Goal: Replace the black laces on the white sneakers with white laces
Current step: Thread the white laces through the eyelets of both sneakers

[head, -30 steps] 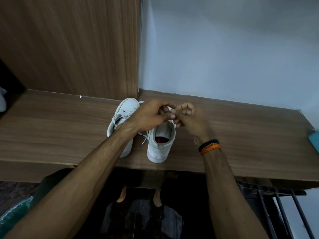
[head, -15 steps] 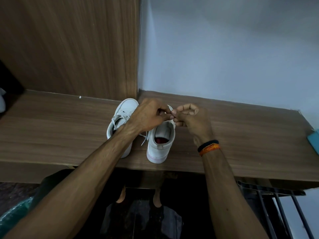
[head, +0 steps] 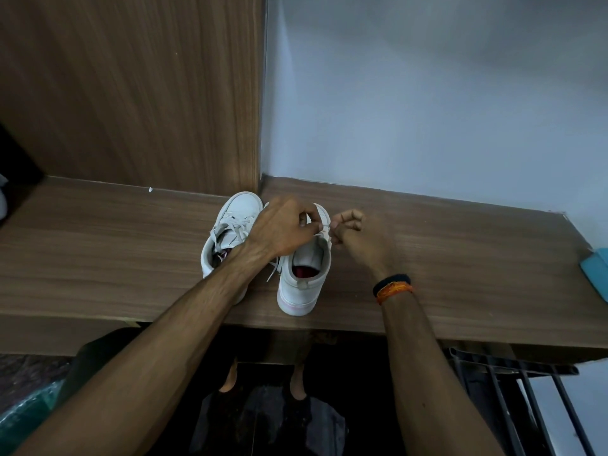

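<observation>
Two white sneakers stand side by side on a wooden shelf [head: 444, 258], toes toward the wall. The left sneaker [head: 230, 232] carries a white lace through its eyelets. Over the right sneaker [head: 304, 274], my left hand [head: 283, 230] pinches a short stretch of white lace [head: 325, 227] at the shoe's upper eyelets. My right hand [head: 353, 230], fingers curled, pinches the other end of that stretch just right of the shoe. My left hand hides the right sneaker's front. No black lace is in view.
A wooden panel [head: 131, 93] and a pale wall [head: 427, 93] rise behind the shelf. A teal object [head: 595, 273] lies at the shelf's right edge. Below the shelf are my feet on a dark floor and a metal rack [head: 526, 390] at the lower right.
My hands have drawn slightly apart, the right one moving right, so a short length of white lace now shows taut between them.
</observation>
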